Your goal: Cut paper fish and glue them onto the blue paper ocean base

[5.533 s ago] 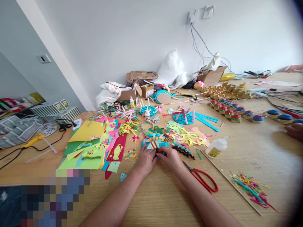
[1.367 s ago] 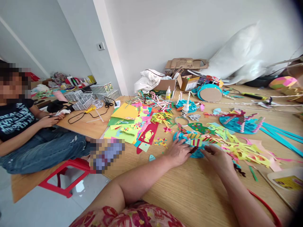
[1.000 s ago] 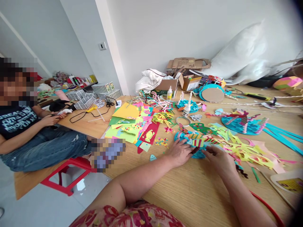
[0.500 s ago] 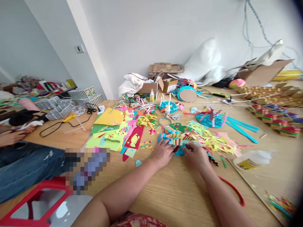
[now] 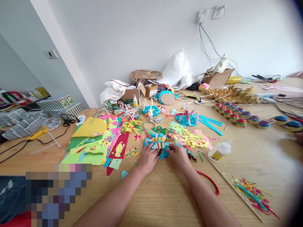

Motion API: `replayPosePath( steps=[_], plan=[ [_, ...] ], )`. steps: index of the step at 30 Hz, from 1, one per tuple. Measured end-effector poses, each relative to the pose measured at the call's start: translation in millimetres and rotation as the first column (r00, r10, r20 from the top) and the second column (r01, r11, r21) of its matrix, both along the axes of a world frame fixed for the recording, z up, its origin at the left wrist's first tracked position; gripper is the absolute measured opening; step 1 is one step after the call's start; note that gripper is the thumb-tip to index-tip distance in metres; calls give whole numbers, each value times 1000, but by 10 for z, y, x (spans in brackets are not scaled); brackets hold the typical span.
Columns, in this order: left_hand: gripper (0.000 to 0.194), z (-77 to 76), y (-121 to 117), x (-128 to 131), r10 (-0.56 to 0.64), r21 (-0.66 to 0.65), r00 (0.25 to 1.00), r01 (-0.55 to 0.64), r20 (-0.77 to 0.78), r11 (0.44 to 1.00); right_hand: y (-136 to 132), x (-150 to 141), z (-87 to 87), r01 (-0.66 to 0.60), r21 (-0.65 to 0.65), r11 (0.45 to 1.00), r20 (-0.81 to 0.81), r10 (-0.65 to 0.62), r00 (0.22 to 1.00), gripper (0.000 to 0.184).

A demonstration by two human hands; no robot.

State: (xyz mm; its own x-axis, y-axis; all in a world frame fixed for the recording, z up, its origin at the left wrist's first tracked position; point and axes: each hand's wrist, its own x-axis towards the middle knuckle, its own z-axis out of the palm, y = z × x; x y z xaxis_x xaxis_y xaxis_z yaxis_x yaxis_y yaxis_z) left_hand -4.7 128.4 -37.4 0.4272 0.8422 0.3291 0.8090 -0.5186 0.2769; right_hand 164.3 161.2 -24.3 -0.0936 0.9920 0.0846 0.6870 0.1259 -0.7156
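A round blue craft piece (image 5: 163, 154) with striped paper fish lies on the wooden table in front of me. One striped paper fish (image 5: 159, 145) shows between my hands. My left hand (image 5: 148, 158) rests on the piece's left side, fingers stretched out over its edge. At the right side, my right hand (image 5: 178, 156) has its thumb and fingers pinched together against the piece; what sits between the fingertips is hidden. A dark brown curly strip (image 5: 191, 156) pokes out beyond my right hand. Just behind the piece lies a green paper shape with dots (image 5: 159, 130).
Coloured paper sheets (image 5: 82, 132) are stacked to the left. Yellow paper strips (image 5: 189, 135), a glue bottle (image 5: 220, 152), a wooden stick (image 5: 234, 187) and a red curved band (image 5: 211, 183) lie to the right. Another blue disc (image 5: 187, 119) and a small white bottle (image 5: 150, 114) stand behind.
My view has turned to the right, so the table's contents sit further left and more of the right side shows. Both hands stay at the blue piece, with little visible finger movement.
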Motion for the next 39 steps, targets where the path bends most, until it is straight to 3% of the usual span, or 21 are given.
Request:
replayPosePath(
  steps=[18, 39],
  plan=[
    [28, -73, 40, -8, 0, 6, 1000, 0, -7, 1000, 3, -3, -42, -8, 16, 1000, 30, 8, 1000, 19],
    [29, -56, 34, -5, 2, 7, 1000, -2, 5, 1000, -4, 1, -35, -4, 9, 1000, 58, 3, 998, 20]
  ],
)
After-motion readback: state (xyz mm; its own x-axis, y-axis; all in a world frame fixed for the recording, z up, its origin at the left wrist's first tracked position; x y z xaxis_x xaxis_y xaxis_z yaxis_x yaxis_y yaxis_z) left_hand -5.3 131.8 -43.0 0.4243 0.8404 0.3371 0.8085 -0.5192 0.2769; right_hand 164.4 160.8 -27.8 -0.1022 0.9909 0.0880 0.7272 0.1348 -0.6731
